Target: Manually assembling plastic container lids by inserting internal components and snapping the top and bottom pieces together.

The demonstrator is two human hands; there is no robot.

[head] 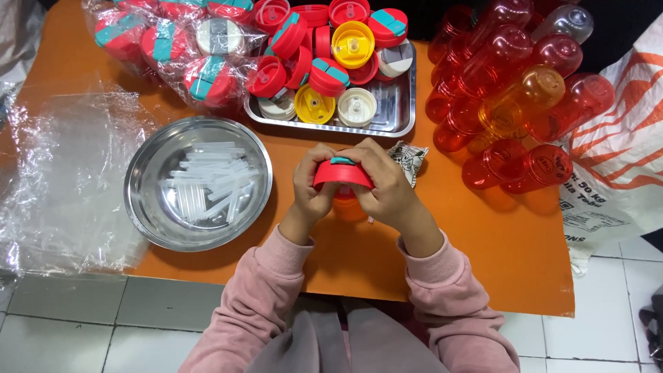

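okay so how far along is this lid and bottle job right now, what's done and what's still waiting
Done: no capped bottle shows anywhere.

In hand: the left hand and right hand press a red lid onto an orange bottle.

Left: a heap of open red and orange bottles, many loose lids in the steel tray, more lids in plastic bags, and clear straws in the round steel bowl.

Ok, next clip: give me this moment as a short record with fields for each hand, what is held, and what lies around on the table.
left hand: left hand grips the left side of the red lid
right hand: right hand grips its right side
held item: red lid with a teal flap, over an orange bottle
left of hands: steel bowl of clear straws
behind hands: steel tray of loose lids; bagged lids
right of hands: pile of red and orange bottles
surface: orange table
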